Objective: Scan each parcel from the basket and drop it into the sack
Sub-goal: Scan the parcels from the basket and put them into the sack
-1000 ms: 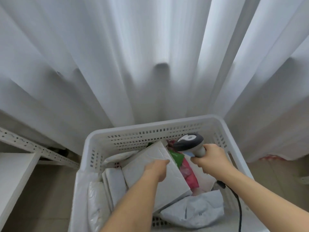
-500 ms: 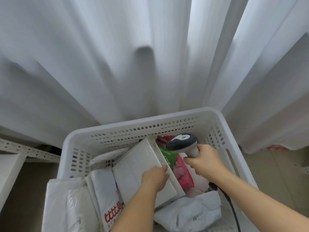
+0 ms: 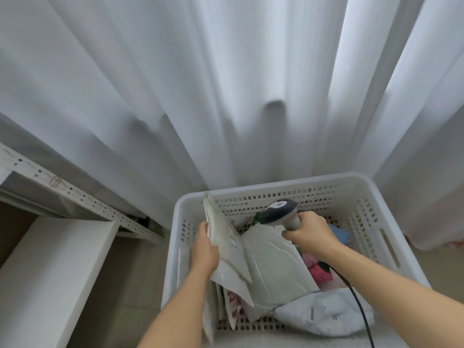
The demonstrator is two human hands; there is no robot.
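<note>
Both hands work over the basket. Left hand grips a white parcel by its left edge, fingers curled behind it and thumb on the near face, holding it tilted up on edge at the basket's left side, its top corner rising just above the far-left rim. Right hand is wrapped round the handle of a scanner, whose grey head points left toward the raised parcel; its black cable runs back along the right forearm to the near edge of the view. Under and right of the lifted parcel lies a larger white mailer, with a pink package at its right edge, a grey bag in the near-right corner and thin white packets with red print standing along the near-left wall. White curtains hang behind the basket. A perforated metal rack and a white shelf stand to the left.
</note>
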